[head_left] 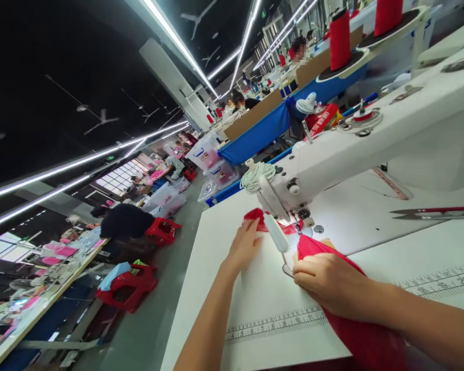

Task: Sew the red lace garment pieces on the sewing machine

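Fingers of the right hand (pixel 325 281) closed on red fabric (pixel 361 332), just in front of the needle area (pixel 299 229). Fingers of the left hand (pixel 245 242) touch red cloth on the far side; pinching or only pressing, can't tell. Going down by size: white table (pixel 197 293) under it all; sewing machine (pixel 371 123) reaching in from the right, head above the cloth; red fabric running from the table's near edge, under the right hand, up to the needle area; scissors (pixel 435 212) lying right, apart from both hands. Risks, judged: right fingertips near the needle, so feeding too far could catch one; uneven pull between hands could pucker fabric; trailing bulk could drag it askew.
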A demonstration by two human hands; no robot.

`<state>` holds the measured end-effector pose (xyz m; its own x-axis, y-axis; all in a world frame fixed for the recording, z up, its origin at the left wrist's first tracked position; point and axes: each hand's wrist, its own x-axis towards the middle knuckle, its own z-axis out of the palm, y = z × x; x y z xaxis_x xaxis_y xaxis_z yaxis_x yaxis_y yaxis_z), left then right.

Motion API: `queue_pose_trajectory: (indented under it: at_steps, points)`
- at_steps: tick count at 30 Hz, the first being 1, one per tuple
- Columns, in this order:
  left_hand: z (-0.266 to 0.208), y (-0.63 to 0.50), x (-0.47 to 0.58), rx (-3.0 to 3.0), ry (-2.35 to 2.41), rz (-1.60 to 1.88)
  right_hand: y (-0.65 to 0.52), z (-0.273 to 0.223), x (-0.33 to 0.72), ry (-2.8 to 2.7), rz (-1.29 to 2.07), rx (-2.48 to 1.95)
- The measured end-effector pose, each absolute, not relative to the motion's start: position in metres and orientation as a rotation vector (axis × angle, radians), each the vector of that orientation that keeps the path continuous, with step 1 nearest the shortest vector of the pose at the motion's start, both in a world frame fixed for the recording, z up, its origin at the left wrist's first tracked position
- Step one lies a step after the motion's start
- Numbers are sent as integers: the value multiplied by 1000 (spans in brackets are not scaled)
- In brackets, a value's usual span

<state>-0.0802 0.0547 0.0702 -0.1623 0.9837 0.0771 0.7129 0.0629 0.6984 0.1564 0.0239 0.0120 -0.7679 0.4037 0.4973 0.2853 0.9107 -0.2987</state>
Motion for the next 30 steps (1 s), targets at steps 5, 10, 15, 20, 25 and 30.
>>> queue_pose_trajectory:
  at_steps: [5,10,15,20,25,30]
  points:
    - [68,25,-59,1799,2040,804,28,38,194,-2022,788,-789]
    - [54,-37,-18,1864,1911,719,16,34,231,-2083,677,-1260]
    - [43,-60,21,1930,1839,751,-6,14,228,-2248,399,-1336]
    - [38,-63,48,2171,1969,601,3,1,231,-2236,323,-1590]
    - [42,-61,73,1908,1996,375,3,5,223,-2188,537,-1521]
    - [46,-64,60,1727,1930,571,3,21,212,-1787,1115,-1315]
